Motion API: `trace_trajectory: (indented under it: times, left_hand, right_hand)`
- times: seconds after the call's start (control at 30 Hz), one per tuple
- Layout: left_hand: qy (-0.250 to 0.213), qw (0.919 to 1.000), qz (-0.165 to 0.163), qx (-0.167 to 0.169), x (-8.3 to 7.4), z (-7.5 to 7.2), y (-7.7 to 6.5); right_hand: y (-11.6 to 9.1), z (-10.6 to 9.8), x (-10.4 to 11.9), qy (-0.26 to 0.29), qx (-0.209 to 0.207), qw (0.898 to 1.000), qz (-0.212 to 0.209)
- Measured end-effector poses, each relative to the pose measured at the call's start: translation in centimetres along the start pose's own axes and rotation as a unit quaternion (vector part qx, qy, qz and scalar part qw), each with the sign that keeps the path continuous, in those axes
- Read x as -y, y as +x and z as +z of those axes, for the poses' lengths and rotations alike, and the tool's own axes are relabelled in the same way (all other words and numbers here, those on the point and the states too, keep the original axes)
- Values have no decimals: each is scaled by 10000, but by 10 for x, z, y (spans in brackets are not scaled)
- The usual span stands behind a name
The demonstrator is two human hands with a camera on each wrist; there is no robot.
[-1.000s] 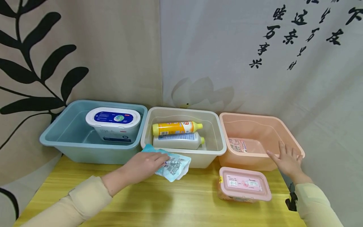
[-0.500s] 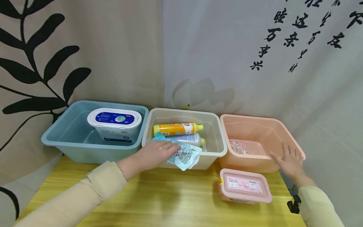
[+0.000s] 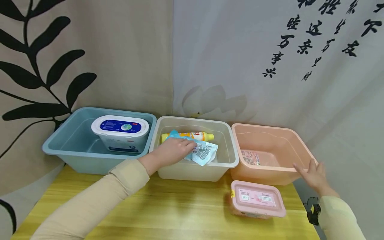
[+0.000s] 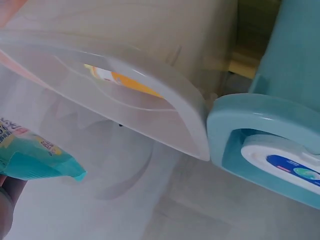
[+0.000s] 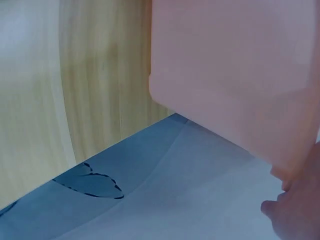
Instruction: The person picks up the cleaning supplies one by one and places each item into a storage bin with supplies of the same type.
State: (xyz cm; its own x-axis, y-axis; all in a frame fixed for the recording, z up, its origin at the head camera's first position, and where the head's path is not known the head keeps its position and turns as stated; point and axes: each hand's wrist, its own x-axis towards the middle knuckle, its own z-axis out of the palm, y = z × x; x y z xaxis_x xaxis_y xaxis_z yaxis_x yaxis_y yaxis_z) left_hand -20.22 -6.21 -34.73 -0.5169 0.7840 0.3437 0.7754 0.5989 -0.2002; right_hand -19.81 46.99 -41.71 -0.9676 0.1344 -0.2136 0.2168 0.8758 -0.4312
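My left hand (image 3: 174,150) pinches a light-blue soft pouch (image 3: 206,152) over the front part of the cream bin (image 3: 192,171). Inside that bin, a yellow-orange bottle (image 3: 207,136) lies on its side, partly covered by the pouch in the head view. The left wrist view shows the turquoise end of the pouch (image 4: 40,159) raised beside the bin rim. On the right, my right hand (image 3: 315,177) rests on the front right corner of the peach bin (image 3: 264,173), fingers fairly straight. A flat pink label packet (image 3: 251,157) lies inside it.
A blue bin (image 3: 90,163) at the left holds a white tub with a blue label (image 3: 120,133). In front of the peach bin, a pink-lidded box (image 3: 258,199) stands on the wooden table (image 3: 180,213). A printed curtain (image 3: 135,66) hangs close behind the bins.
My left hand has carried the pouch up and right, from the cream bin's front rim to over its inside, hiding the white bottle. My right hand has shifted slightly down and right along the peach bin's corner.
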Motion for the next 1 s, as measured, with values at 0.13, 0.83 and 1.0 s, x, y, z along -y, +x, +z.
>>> trace_trajectory:
  times: [0.13, 0.83, 1.0]
  left_hand:
    - [39, 9999, 69, -82, 2, 6, 8]
    - [543, 9969, 572, 11, -10, 21, 77]
    - [462, 9953, 499, 690, -18, 23, 95]
  right_hand:
    - [0, 1, -1, -94, -32, 9999, -35]
    - [2, 4, 0, -317, -131, 9994, 83]
    - [2, 3, -1, -345, -178, 9992, 11]
